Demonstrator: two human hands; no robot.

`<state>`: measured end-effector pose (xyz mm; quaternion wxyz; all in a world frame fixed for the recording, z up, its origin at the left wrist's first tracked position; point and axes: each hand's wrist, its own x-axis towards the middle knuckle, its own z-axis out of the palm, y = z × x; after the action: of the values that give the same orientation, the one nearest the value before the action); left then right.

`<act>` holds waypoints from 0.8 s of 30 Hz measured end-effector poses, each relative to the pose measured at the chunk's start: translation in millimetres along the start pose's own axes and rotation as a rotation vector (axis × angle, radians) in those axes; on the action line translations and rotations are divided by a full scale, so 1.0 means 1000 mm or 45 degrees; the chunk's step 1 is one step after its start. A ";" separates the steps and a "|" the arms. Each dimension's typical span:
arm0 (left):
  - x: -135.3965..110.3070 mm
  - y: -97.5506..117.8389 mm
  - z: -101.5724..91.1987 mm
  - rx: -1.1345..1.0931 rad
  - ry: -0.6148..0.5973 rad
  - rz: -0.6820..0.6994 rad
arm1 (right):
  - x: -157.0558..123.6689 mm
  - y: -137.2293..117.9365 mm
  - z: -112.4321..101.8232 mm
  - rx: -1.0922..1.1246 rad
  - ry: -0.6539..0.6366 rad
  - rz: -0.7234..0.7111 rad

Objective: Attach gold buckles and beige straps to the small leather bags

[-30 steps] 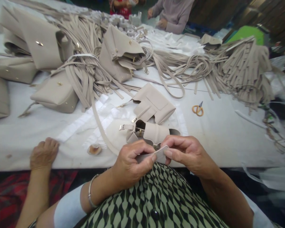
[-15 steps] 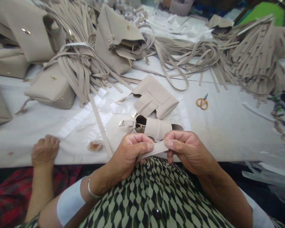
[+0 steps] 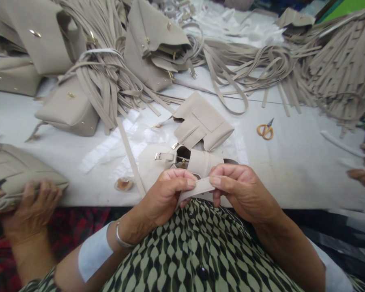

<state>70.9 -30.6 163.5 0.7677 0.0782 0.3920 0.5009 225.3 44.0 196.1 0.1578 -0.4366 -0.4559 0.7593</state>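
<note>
Between my two hands stretches a short pale beige leather strap (image 3: pixel 203 185), close above the table's front edge. My left hand (image 3: pixel 173 188) pinches one part of it between thumb and fingers. The other end is gripped by my right hand (image 3: pixel 232 184), thumb on top. Just beyond my fingers lies a small beige bag (image 3: pixel 200 162) with a buckled tab (image 3: pixel 165 156) and a dark opening; my hands hide part of it. Behind it a second flat beige bag piece (image 3: pixel 205 117) with a stitched panel rests on the table.
Orange-handled scissors (image 3: pixel 265 130) lie to the right. Bundled straps (image 3: pixel 261 67) and several beige bags (image 3: pixel 68 107) fill the back and left. A small amber-coloured item (image 3: pixel 123 184) sits left of me. A co-worker's hand (image 3: pixel 33 207) holds a bag (image 3: pixel 21 170); another person's hand (image 3: pixel 363 178) shows at right.
The co-worker at left now grips a bag at the table edge. Another person's hand has appeared at right. The view has shifted slightly; my hands keep the same hold on the strap.
</note>
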 end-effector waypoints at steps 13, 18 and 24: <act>-0.001 0.001 0.002 -0.068 0.009 -0.001 | -0.001 0.005 -0.002 0.000 0.017 0.014; -0.003 0.000 0.003 -0.053 0.008 0.042 | -0.003 0.004 -0.002 -0.010 -0.002 -0.002; -0.002 -0.005 0.000 0.000 0.009 0.068 | -0.003 0.003 -0.001 -0.116 -0.013 -0.024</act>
<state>74.0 -34.9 161.4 0.7528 0.0869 0.3923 0.5214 228.6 40.8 195.1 0.1425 -0.4351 -0.4948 0.7386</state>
